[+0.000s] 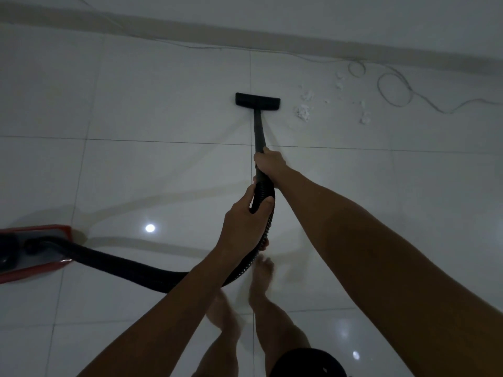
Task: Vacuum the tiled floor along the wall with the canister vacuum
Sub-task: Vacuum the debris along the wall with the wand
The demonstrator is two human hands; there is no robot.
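Dim lighting throughout; details are soft. The right hand (269, 161) is wrapped around the black wand (260, 131) at its upper end, fingers closed on it. The left hand (245, 221) grips lower down, clenched around the ribbed hose (136, 268) just where it joins the wand. The wand runs forward from the hands to the flat black floor head (257, 100), which sits flat on the tiled floor (163, 91), short of the wall base (299, 36). From the left hand the hose loops down and away to the left, ending at the red canister (35, 251) at the left edge of view — only part of it shows. To the right of the floor head, and apart from it, lie scattered white scraps (303, 112), spread over the tile toward the wall. A thin cord (394, 89) runs along the foot of the wall and curls into loose loops on the floor beyond the scraps. Two bare feet (261, 270) stand on the tiles below the hands — their outlines are blurred. A bright spot of reflected light (150, 228) shows on the glossy tile near the canister. A dark rounded object at the bottom edge cannot be identified.
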